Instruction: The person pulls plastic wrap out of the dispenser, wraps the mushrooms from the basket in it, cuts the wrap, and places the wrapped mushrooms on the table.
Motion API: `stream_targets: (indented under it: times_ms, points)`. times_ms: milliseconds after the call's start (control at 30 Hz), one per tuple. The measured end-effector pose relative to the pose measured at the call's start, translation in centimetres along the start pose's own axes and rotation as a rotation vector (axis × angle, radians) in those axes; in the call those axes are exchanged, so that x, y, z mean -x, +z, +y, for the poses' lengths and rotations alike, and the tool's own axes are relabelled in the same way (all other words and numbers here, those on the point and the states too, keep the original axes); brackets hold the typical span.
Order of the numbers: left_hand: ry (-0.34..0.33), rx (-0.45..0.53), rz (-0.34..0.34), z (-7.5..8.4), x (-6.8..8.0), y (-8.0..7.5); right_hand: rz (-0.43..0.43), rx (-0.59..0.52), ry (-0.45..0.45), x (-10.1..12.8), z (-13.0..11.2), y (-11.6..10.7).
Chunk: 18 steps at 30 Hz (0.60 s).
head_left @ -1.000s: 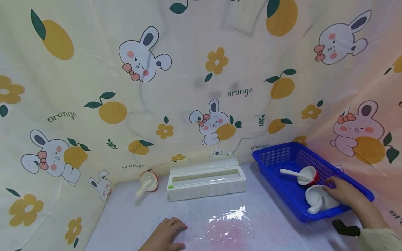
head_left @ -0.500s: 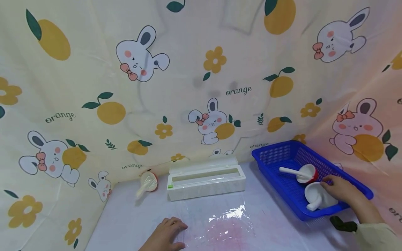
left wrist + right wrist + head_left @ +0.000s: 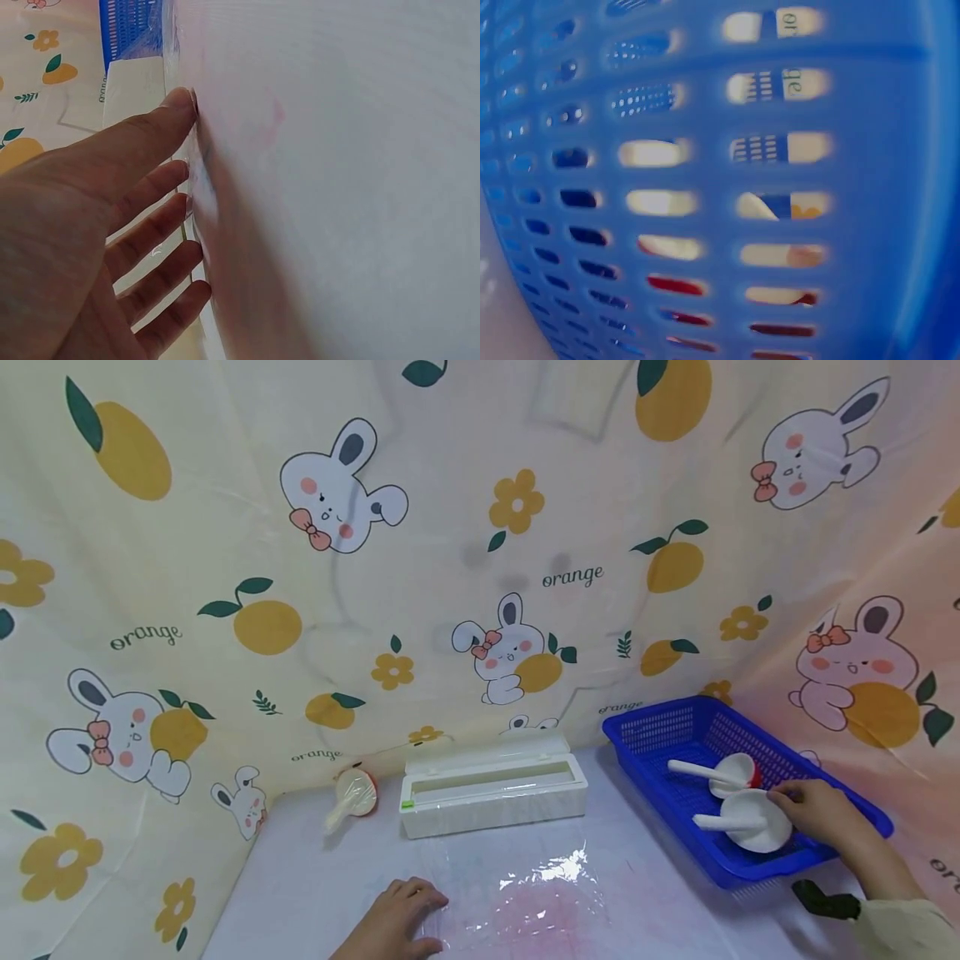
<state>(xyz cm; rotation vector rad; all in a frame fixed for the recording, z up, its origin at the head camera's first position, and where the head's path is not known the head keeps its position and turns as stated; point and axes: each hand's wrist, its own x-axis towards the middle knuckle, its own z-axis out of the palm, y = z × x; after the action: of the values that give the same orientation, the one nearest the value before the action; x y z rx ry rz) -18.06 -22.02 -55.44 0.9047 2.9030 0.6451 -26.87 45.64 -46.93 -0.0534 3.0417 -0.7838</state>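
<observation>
White bowl [image 3: 753, 829] with spoon, lifted and tilted, is pinched at its rim by the right hand [image 3: 819, 810] inside the blue basket [image 3: 652, 731] at the table's right edge. 1 red-and-white bowl [image 3: 733, 773] remains in the basket. 1 wrapped bowl [image 3: 355, 794] lies far left, judged finished. Cling-film sheet [image 3: 551, 885] is pressed flat by the open-fingered left hand [image 3: 397, 922], beside the film dispenser [image 3: 491, 793].

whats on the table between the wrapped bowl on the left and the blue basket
In the head view, a white cling-film dispenser box with its lid open lies between the wrapped bowl and the blue basket. Bare table shows on either side of it.
</observation>
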Motion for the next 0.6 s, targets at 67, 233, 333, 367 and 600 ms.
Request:
stream_targets:
  times_ms: [67,233,333,367,600]
  points:
    - [0.002,0.002,0.002,0.0,0.0,0.0,0.044,0.0,-0.018,0.1,-0.2,-0.1]
    - [0.002,0.002,-0.003,0.0,0.0,0.0,0.206,-0.02,-0.089,0.3,-1.2,-0.4]
    - [0.001,0.005,-0.011,0.1,0.0,-0.1,0.279,-0.049,-0.111,0.5,-2.7,-0.7]
    - [0.0,0.005,-0.012,0.1,0.0,-0.1,0.297,-0.057,-0.117,0.6,-3.3,-0.8]
    - [0.013,0.0,0.003,0.2,0.0,0.0,0.298,-0.144,-0.161,1.2,-9.5,-0.6]
